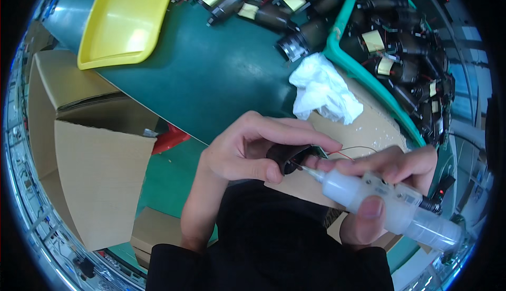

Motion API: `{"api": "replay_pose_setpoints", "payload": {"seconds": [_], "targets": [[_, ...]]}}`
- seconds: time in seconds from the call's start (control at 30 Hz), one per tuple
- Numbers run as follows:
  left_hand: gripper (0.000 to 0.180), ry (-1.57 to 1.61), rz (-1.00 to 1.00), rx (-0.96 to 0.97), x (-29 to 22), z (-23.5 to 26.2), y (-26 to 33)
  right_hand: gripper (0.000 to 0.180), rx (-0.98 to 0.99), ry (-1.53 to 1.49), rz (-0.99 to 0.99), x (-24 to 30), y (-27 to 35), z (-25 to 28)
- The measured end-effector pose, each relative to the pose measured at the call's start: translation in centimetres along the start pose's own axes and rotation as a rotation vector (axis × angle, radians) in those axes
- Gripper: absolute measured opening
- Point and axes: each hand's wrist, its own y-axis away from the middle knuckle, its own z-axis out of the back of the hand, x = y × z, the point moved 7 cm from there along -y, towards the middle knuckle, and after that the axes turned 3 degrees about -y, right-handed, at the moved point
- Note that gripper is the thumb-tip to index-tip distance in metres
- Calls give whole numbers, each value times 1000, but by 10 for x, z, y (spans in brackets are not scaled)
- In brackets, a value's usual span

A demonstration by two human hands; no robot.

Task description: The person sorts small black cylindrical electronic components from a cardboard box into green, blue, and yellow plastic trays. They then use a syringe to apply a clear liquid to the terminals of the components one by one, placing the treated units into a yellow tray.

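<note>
Nearest, at the lower edge, is the person's black shirt (pixel 287 249). Just beyond it, the right hand (pixel 416 167) is wrapped around a cloudy white bottle (pixel 340 188), thumb on the near side and fingers along the far side. The bottle lies tilted, its narrow tip aimed up and left at the open end of a short dark tube (pixel 276 155). Whether the tip touches the tube cannot be told.

The left hand (pixel 232 151) grips that tube between thumb and fingers, holding it above a flat piece of cardboard (pixel 387 126). A small green circuit board (pixel 318 151) shows at the tube's right side, and thin wires (pixel 345 155), one of them red, run near it toward the right hand.

To the left stands an open cardboard box (pixel 103 180), with a red object (pixel 171 139) beside it. Past the hands, a crumpled white cloth (pixel 324 88) lies partly on the flat cardboard. To its right, a green bin (pixel 371 84) holds many dark parts (pixel 408 43), some with pale yellow labels. Farther off on the green desk (pixel 221 69), similar loose parts (pixel 271 17) lie in a heap, and a yellow tray (pixel 124 22) rests at the left.
</note>
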Motion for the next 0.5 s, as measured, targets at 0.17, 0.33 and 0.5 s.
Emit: {"api": "replay_pose_setpoints", "payload": {"seconds": [0.17, 0.33, 0.5], "targets": [[68, -642, -29, -178, -52, 17, 10, 37, -3, 66, -78, -12, 15, 25], [41, -1711, -174, -683, -164, 55, 21, 29, -83, 355, -382, -55, 34, 33], [33, -2130, -325, -740, -193, 78, -7, 27, -164, 358, -294, -41, 25, 40]]}}
